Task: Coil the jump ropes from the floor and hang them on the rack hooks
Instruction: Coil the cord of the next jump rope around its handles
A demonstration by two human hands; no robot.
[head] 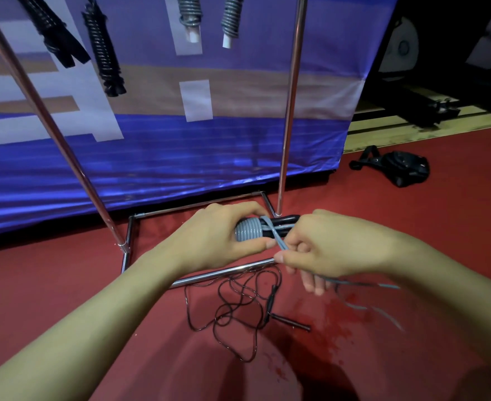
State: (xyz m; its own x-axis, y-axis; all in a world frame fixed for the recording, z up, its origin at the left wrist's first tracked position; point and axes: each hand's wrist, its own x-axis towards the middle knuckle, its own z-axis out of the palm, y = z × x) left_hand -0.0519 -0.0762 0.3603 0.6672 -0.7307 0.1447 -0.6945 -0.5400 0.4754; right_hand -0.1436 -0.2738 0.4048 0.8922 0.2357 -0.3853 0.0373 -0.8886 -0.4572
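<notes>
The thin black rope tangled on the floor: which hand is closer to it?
Right. The right hand hangs just above the black rope's upper loops, pinching the grey rope. The left hand is farther up, gripping the grey coil.

Dim indoor light is falling from above; the glossy blue fabric banner [180, 157] is showing streaked glare. The far right corner is sinking into darkness. Wide-angle distortion is bending the chrome rack poles [292, 91], and the loose grey rope end [383, 311] is blurring near right.
</notes>
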